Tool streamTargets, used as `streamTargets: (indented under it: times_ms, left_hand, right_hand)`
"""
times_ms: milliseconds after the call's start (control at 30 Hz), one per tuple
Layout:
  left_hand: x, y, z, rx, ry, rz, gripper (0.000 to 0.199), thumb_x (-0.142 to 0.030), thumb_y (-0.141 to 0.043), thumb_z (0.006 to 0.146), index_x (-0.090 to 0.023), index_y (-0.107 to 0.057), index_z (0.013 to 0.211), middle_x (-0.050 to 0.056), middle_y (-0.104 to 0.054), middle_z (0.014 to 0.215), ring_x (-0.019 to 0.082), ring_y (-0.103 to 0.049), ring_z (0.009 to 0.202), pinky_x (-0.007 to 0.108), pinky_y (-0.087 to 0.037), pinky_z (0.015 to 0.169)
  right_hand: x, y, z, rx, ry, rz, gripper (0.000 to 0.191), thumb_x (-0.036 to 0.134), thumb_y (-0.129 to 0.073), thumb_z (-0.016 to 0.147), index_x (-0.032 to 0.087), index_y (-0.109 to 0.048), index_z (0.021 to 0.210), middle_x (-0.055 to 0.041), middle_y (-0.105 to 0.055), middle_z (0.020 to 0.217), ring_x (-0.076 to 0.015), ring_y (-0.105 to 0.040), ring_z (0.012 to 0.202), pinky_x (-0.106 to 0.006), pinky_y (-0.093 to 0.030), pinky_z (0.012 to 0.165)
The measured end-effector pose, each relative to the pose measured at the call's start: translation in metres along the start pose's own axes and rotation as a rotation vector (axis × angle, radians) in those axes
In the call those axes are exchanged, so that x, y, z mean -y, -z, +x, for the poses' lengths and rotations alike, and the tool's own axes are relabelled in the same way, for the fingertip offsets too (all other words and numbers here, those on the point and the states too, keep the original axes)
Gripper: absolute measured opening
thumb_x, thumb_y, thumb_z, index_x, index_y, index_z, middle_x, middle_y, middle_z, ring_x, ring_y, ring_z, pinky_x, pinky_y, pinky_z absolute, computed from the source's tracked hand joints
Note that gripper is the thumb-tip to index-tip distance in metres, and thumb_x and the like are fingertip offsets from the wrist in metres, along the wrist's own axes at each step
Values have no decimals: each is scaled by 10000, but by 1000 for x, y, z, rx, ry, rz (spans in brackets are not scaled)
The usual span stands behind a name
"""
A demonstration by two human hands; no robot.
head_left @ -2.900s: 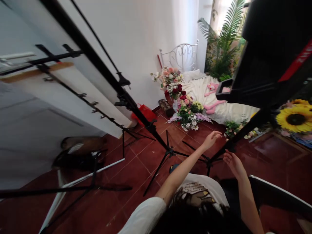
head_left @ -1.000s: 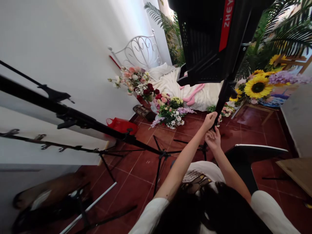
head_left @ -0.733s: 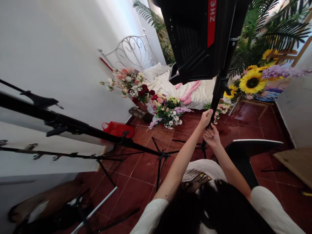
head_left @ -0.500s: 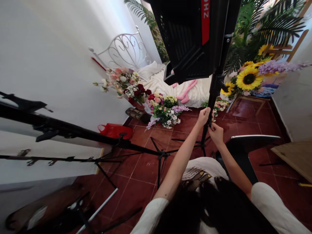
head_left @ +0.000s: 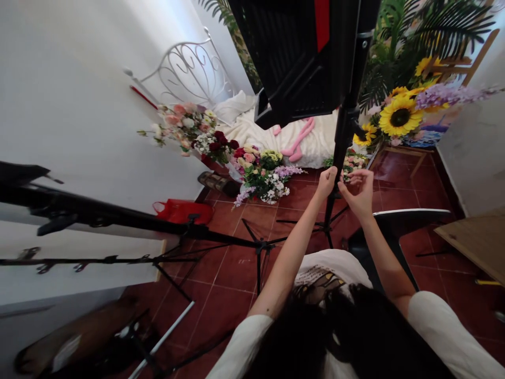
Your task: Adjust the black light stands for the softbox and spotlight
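Observation:
A black light stand [head_left: 341, 142] rises in front of me on spread legs. At its top is a large black studio light [head_left: 292, 63] with a red stripe. My left hand [head_left: 326, 182] is wrapped round the stand's pole below a clamp knob. Just right of the pole, my right hand [head_left: 362, 196] has its fingers apart, thumb close to the pole, and holds nothing. Whether the thumb touches the pole I cannot tell.
A second black stand [head_left: 213, 235] slants across the left. Flower bouquets [head_left: 260, 171] lie before a bed with a white metal headboard [head_left: 189, 71]. Sunflowers [head_left: 400, 115] stand at right, near a black chair [head_left: 389, 252]. A red bag [head_left: 185, 211] sits by the wall.
My right hand has let go of the pole and opened, its fingers now spread to the right. The left hand keeps its hold. The view has shifted slightly.

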State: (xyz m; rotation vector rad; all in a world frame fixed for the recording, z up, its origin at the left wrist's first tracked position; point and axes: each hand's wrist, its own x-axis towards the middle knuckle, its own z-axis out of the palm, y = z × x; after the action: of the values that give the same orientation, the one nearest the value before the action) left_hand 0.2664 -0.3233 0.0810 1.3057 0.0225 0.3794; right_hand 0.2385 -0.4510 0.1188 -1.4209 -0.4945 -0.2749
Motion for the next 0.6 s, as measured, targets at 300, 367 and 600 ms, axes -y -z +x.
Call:
streamTargets:
  times_ms: [300, 367, 600]
  left_hand:
    - [0, -2, -1, 27, 88, -57, 703, -839, -533, 749, -144, -622, 698, 11, -582, 556, 90, -517, 493, 225, -405, 488]
    - [0, -1, -1, 49, 88, -83, 725, -860, -524, 735, -143, -620, 702, 13, -579, 557, 88, -515, 493, 225, -398, 486]
    - [-7, 1, -3, 148, 20, -150, 736, -850, -506, 770, -135, -630, 649, 83, -635, 654, 144, -588, 654, 281, -496, 673]
  right_hand:
    - [19, -37, 143, 229, 404, -82, 564, 526, -788, 776, 261, -549, 1213, -79, -558, 1262, -239, -619, 1178, -362, -579, 850]
    - [13, -45, 162, 334, 318, 19, 488, 543, -775, 780, 231, -579, 1100, -33, -618, 1118, -186, -674, 1037, -313, -582, 776]
    - [14, -54, 160, 479, 105, 216, 403, 452, -831, 729, 193, -541, 834, 65, -551, 676, -112, -634, 632, -250, -549, 561]
